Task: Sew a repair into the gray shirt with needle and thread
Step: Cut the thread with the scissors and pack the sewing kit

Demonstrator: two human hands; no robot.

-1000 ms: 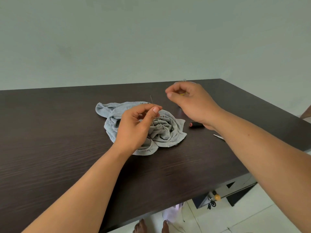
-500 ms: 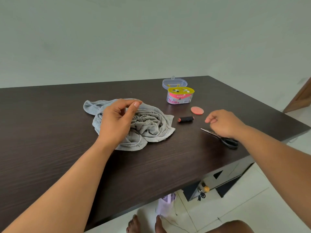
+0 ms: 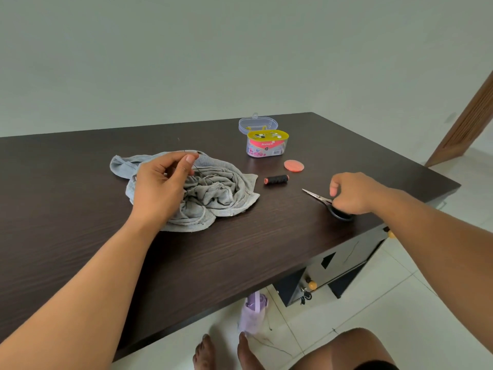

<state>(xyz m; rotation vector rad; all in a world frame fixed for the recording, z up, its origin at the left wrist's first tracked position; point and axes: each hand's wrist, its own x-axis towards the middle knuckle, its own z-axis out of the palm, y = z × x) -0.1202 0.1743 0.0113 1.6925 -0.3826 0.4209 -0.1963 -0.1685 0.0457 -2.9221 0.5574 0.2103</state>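
Observation:
The gray shirt (image 3: pixel 213 193) lies crumpled on the dark wooden table (image 3: pixel 80 222). My left hand (image 3: pixel 160 188) hovers over the shirt's left part and pinches a thin needle between thumb and fingers, a dark thread running from it down into the fabric. My right hand (image 3: pixel 352 193) is at the right, its fingers curled round the black handles of small scissors (image 3: pixel 317 196) whose blades point left along the tabletop. A black thread spool (image 3: pixel 276 180) lies between shirt and scissors.
An open sewing kit box (image 3: pixel 266 146) with a yellow tray and clear lid stands at the back. A round orange disc (image 3: pixel 293 165) lies beside it. The table's right edge is just past my right hand. Below are a cabinet, a purple bottle and my feet.
My right hand swung from above the shirt out to the right and down onto the scissors. My left hand stayed over the shirt with the needle. The view shifted right.

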